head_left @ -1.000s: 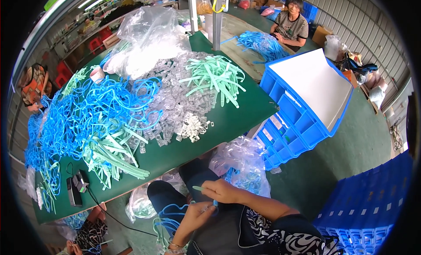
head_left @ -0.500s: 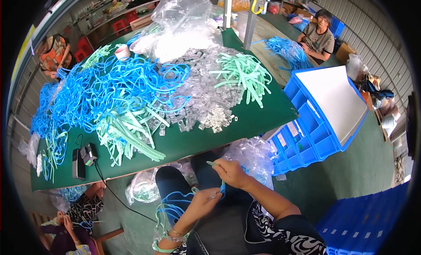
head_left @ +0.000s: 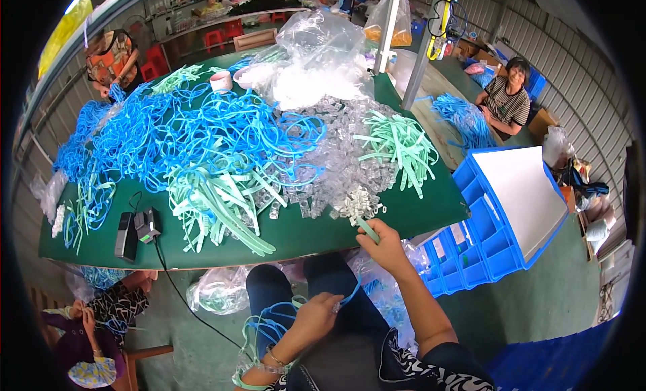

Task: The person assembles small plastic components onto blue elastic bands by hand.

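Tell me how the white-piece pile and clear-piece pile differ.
Colour: the white pile is opaque; the clear pile is see-through.
Extent: the white pile is compact; the clear pile spreads wider.
Place: the white pile sits nearer the right hand; the clear pile lies mostly beyond.
Both are small loose pieces on the green table.

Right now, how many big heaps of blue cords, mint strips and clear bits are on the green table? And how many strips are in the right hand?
Blue heap: 1
Mint heaps: 2
Clear heap: 1
Strip in the right hand: 1
Total: 5
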A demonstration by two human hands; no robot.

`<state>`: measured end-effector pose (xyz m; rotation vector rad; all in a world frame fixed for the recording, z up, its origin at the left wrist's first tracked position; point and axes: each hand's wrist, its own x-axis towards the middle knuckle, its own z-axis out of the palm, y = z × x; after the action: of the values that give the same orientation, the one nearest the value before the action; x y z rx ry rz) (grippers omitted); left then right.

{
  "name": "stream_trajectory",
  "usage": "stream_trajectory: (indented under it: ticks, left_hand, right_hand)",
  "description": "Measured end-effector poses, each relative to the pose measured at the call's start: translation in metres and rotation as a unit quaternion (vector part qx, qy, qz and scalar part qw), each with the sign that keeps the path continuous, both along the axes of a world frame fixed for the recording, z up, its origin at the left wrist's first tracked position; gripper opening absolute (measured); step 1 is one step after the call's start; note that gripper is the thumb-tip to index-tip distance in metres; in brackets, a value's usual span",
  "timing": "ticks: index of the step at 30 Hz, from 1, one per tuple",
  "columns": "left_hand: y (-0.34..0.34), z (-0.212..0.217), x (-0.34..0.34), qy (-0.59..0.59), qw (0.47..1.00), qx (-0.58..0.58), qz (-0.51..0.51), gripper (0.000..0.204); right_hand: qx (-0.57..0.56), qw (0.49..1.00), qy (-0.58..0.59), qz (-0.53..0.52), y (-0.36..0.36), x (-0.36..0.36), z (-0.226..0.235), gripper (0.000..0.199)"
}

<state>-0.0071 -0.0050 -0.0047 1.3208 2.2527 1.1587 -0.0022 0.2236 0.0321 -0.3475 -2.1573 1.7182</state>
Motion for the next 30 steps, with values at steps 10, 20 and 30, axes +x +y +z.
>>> stream_trajectory:
  ticks: [10,20,30]
  left_hand:
    - [-0.002,0.011,-0.009,-0.029,1.000,0.009,0.004,0.021]
    - [-0.001,0.013,-0.011,-0.055,0.998,0.014,-0.003,0.021]
    - [0.000,0.018,-0.007,-0.079,0.997,0.011,-0.004,0.022]
  right_hand:
    - [0.428,0.901,-0.025,-0.068,-0.009,-0.041,-0.017,0.024]
    - [0.444,0.892,-0.008,-0.087,-0.003,-0.033,-0.013,0.016]
    - [0.464,0.883,-0.012,-0.077,0.001,-0.035,-0.010,0.012]
